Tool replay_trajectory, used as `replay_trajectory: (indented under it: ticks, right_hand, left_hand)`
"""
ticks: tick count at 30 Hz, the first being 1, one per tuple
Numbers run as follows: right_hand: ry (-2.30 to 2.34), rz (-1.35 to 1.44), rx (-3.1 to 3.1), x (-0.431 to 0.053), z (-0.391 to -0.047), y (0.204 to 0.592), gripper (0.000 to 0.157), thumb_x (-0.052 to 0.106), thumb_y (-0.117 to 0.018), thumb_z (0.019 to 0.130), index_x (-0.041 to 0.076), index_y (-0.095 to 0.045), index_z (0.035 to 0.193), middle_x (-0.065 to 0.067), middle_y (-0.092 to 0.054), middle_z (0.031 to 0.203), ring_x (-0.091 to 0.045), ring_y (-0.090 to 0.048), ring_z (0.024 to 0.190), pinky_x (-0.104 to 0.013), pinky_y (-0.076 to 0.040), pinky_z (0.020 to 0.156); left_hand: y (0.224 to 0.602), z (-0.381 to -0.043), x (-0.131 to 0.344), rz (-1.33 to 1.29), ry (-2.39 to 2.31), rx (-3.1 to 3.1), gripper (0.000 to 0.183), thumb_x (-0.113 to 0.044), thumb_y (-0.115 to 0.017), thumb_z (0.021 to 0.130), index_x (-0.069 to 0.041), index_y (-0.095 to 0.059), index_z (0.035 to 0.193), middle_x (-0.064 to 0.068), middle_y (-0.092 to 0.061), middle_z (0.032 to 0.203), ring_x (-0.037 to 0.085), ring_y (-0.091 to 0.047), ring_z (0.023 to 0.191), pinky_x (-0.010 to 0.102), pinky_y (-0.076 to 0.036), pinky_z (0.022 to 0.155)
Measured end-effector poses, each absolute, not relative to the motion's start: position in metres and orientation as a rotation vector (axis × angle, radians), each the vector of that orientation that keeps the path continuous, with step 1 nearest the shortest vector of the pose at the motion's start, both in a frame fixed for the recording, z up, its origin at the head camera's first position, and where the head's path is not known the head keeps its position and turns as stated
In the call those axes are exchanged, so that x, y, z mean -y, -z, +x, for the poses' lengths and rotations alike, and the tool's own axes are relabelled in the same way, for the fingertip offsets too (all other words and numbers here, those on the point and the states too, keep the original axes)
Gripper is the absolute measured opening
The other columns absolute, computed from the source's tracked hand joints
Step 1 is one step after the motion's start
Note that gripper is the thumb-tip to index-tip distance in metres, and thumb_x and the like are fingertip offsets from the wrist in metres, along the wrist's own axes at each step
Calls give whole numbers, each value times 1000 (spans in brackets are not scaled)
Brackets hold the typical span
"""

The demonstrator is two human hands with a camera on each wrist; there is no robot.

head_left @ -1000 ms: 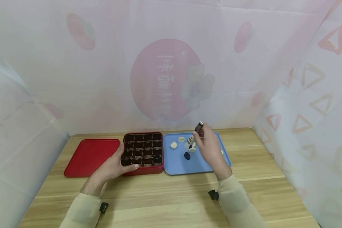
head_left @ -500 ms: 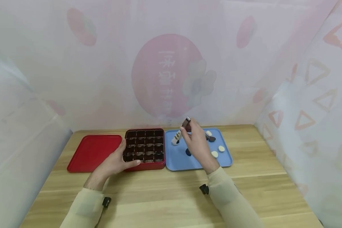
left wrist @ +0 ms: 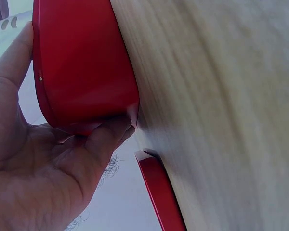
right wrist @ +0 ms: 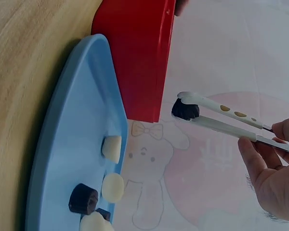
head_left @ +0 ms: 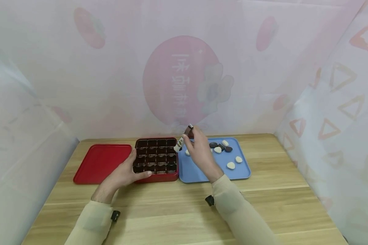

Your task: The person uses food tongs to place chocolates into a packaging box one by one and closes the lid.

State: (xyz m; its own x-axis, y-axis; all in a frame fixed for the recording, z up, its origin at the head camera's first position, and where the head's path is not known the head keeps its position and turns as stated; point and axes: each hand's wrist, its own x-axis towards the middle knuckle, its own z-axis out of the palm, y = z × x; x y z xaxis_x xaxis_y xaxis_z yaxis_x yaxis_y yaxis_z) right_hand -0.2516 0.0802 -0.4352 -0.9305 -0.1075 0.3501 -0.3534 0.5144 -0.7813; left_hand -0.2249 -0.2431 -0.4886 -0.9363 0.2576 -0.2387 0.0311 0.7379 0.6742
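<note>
My left hand (head_left: 122, 174) grips the red box (head_left: 162, 177) at its near-left corner, thumb on the front rim and fingers along the left side. Dark brown square compartments fill the box. In the left wrist view, the fingers of my left hand (left wrist: 48, 168) press against the red wall. My right hand (head_left: 199, 153) holds white-tipped tongs (right wrist: 219, 107) with brown oval spots. Pinched between their tips is a dark chocolate piece (right wrist: 184, 109), seen in the right wrist view. The tong tips overlap the box's right rim in the head view.
A blue tray (head_left: 193, 173) stands right of the box, bearing several white pieces (head_left: 231, 165) and dark pieces (head_left: 228, 149). A flat red lid (head_left: 102, 165) lies to the left. Behind the wooden table (head_left: 171, 214) hangs a printed pale sheet (head_left: 116, 95).
My right hand has moved left with the tongs, from over the blue tray to the box's right rim. One dark piece has left the tray in the tongs. My left hand keeps its grip.
</note>
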Motion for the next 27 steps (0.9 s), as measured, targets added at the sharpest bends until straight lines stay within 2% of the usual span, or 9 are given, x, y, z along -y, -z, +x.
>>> replay_trajectory:
  ticks: [12, 15, 17, 19, 22, 24, 27]
  right_hand:
    - [-1328, 417, 2553, -55, -263, 449, 16, 24, -65, 123, 9, -65, 118, -14, -73, 124, -33, -77, 122, -41, -71, 102]
    - [-1331, 410, 2577, -53, -264, 452, 18, 26, -64, 124, 7, -65, 122, -16, -73, 128, -34, -77, 127, -43, -71, 104]
    - [-1329, 402, 2584, -53, -264, 454, 25, 26, -63, 124, 4, -67, 134, -20, -73, 139, -36, -75, 134, -44, -71, 106]
    - [-1331, 398, 2592, -52, -265, 456, 28, 28, -62, 125, 3, -67, 138, -20, -72, 144, -36, -75, 136, -44, -70, 108]
    - [-1369, 393, 2584, -53, -265, 457, 24, 27, -63, 124, 5, -67, 135, -18, -72, 142, -36, -75, 136, -43, -70, 109]
    - [-1411, 395, 2565, -54, -265, 457, 16, 25, -64, 124, 9, -65, 124, -15, -72, 134, -34, -77, 133, -40, -70, 109]
    - [-1457, 396, 2523, -57, -265, 455, 11, 21, -66, 122, 10, -65, 123, -15, -73, 133, -35, -77, 137, -39, -69, 111]
  left_hand:
    - [492, -226, 243, 224, -1009, -2623, 148, -60, -93, 100, 2, 11, 185, 29, 8, 196, 60, -10, 180, 76, -21, 143]
    - [492, -226, 242, 221, -1018, -2618, 148, -61, -93, 99, 2, 10, 185, 28, 9, 196, 59, -10, 180, 76, -21, 143]
    - [491, -226, 242, 221, -1020, -2618, 149, -61, -93, 99, 1, 10, 186, 28, 9, 196, 60, -10, 180, 77, -21, 143]
    - [491, -225, 242, 219, -1020, -2618, 149, -61, -93, 99, 1, 11, 186, 28, 8, 196, 60, -11, 180, 77, -22, 143]
    - [491, -225, 241, 220, -1014, -2620, 148, -61, -93, 99, 1, 11, 185, 28, 8, 196, 60, -11, 180, 77, -22, 143]
    - [491, -225, 241, 220, -1010, -2623, 149, -61, -93, 99, 1, 11, 185, 28, 8, 196, 60, -12, 180, 76, -22, 143]
    - [491, -225, 242, 219, -1004, -2626, 149, -62, -93, 99, 1, 11, 185, 28, 8, 196, 60, -12, 180, 76, -22, 143]
